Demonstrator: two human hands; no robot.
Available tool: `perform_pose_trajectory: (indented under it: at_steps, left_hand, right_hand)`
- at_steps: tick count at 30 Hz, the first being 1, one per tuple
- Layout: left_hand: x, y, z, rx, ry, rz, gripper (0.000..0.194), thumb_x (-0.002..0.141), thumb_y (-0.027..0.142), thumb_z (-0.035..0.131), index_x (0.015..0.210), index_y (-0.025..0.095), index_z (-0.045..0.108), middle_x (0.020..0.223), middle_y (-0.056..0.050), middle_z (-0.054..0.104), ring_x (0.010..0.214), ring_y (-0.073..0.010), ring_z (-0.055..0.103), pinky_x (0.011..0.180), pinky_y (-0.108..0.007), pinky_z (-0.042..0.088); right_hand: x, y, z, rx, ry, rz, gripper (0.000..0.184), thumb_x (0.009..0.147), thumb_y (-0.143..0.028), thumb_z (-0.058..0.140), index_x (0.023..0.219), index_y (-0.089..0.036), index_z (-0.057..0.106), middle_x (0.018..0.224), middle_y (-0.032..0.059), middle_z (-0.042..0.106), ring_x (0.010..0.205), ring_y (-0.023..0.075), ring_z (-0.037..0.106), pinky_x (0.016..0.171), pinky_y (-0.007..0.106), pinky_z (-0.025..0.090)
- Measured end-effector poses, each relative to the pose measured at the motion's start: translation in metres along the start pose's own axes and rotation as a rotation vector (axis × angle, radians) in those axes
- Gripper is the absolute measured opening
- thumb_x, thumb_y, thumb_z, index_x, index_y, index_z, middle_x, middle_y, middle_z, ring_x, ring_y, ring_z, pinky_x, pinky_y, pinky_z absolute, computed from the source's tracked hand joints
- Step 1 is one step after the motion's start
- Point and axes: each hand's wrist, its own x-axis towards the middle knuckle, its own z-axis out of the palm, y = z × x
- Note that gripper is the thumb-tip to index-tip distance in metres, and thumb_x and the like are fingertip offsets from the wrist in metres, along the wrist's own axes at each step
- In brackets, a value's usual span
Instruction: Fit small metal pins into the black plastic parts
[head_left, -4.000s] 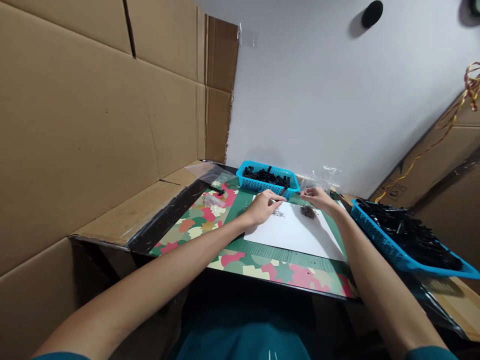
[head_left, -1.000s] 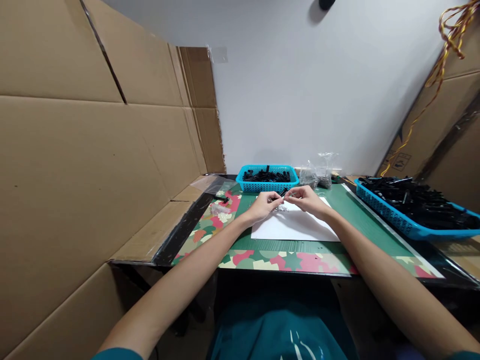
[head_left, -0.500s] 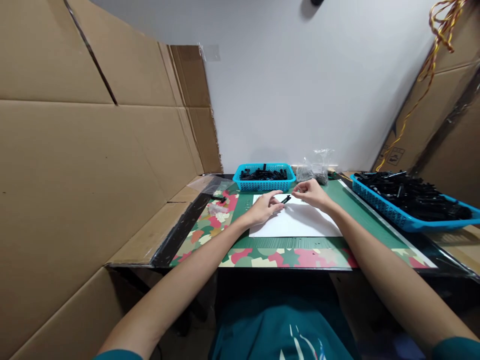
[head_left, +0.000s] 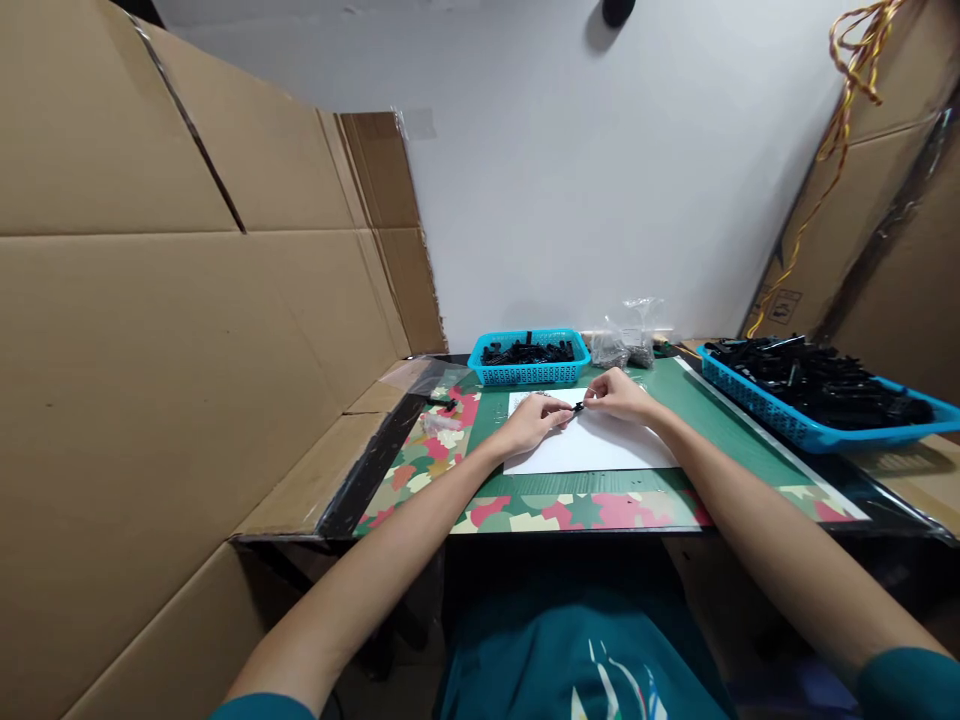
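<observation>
- against a pale wall [head_left: 562,180] stands a dark table [head_left: 892,510], and on it lies a green mat [head_left: 727,430] with a patterned border of pink, cream and green shapes.
- on the mat, a sheet of white paper [head_left: 600,455] lies flat under both hands.
- to the left rises a tall cardboard sheet [head_left: 150,330]; to the right leans more cardboard [head_left: 900,160], with a twisted yellow and reddish cord [head_left: 801,240] hanging in front.
- at the back of the mat sits a small blue basket [head_left: 529,375] of black pieces, with clear bags [head_left: 641,345] of small dark bits just right of it.
- at the right side of the table is a larger blue basket [head_left: 817,438], heaped with black pieces.
- over the paper, between the two hands, is a small black part [head_left: 577,407].
- the left hand [head_left: 529,424] pinches it between thumb and fingers.
- the right hand [head_left: 619,396] is just beside its other end, thumb and fingertips drawn in close; whether they pinch something or touch the part, i cannot tell.
- the small basket is beyond the hands, apart from both.
</observation>
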Motion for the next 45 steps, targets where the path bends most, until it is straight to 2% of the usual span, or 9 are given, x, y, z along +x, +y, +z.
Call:
perform_pose_trajectory:
  at_steps: [6, 12, 20, 28, 35, 45]
  left_hand:
    - [0.002, -0.001, 0.0, 0.003, -0.012, 0.033, 0.043, 0.095, 0.051, 0.063, 0.096, 0.012, 0.081, 0.085, -0.01, 0.075, 0.082, -0.0201, 0.065, 0.08, -0.033, 0.046]
    - [0.002, 0.003, -0.001, 0.024, -0.009, 0.056, 0.049, 0.096, 0.055, 0.06, 0.077, 0.012, 0.074, 0.081, -0.009, 0.073, 0.077, -0.0182, 0.06, 0.076, -0.032, 0.042]
    - [0.002, 0.004, 0.001, 0.038, -0.01, 0.047, 0.047, 0.095, 0.052, 0.06, 0.076, 0.012, 0.075, 0.084, -0.011, 0.075, 0.08, -0.0195, 0.061, 0.077, -0.032, 0.042]
    - [-0.001, 0.008, 0.002, 0.08, 0.024, 0.032, 0.056, 0.095, 0.062, 0.058, 0.072, 0.013, 0.074, 0.082, -0.01, 0.073, 0.077, -0.0201, 0.06, 0.072, -0.032, 0.041]
    - [0.0, 0.008, 0.0, 0.062, 0.0, 0.031, 0.051, 0.096, 0.055, 0.058, 0.075, 0.012, 0.076, 0.08, -0.01, 0.073, 0.075, -0.0188, 0.059, 0.072, -0.031, 0.04]
    - [-0.001, 0.008, 0.001, 0.076, 0.001, 0.026, 0.05, 0.097, 0.052, 0.057, 0.076, 0.012, 0.077, 0.076, -0.009, 0.07, 0.071, -0.0173, 0.053, 0.069, -0.032, 0.036]
  right_hand:
    - [0.003, 0.004, 0.005, -0.042, 0.018, -0.014, 0.014, 0.072, -0.024, 0.066, 0.067, -0.014, 0.075, 0.054, 0.0005, 0.055, 0.056, 0.0132, 0.044, 0.054, 0.027, 0.029]
    - [0.005, 0.006, 0.009, -0.146, 0.077, -0.074, 0.012, 0.073, -0.022, 0.067, 0.068, -0.015, 0.075, 0.056, 0.0009, 0.057, 0.058, 0.0142, 0.048, 0.056, 0.027, 0.031]
    - [0.002, 0.007, 0.011, -0.136, 0.095, -0.114, 0.012, 0.071, -0.023, 0.063, 0.062, -0.016, 0.068, 0.058, 0.0025, 0.06, 0.06, 0.0152, 0.051, 0.057, 0.028, 0.033]
    - [0.001, 0.007, 0.012, -0.067, 0.085, -0.138, 0.016, 0.07, -0.029, 0.06, 0.059, -0.017, 0.064, 0.054, 0.0006, 0.054, 0.057, 0.014, 0.046, 0.055, 0.027, 0.03]
    - [-0.003, 0.012, 0.013, -0.094, 0.121, -0.19, 0.023, 0.075, -0.036, 0.059, 0.062, -0.017, 0.062, 0.056, 0.0009, 0.054, 0.057, 0.0139, 0.046, 0.056, 0.028, 0.03]
    - [-0.006, 0.011, 0.012, -0.108, 0.128, -0.17, 0.025, 0.077, -0.037, 0.06, 0.061, -0.018, 0.059, 0.058, 0.0017, 0.056, 0.059, 0.0145, 0.046, 0.059, 0.029, 0.032]
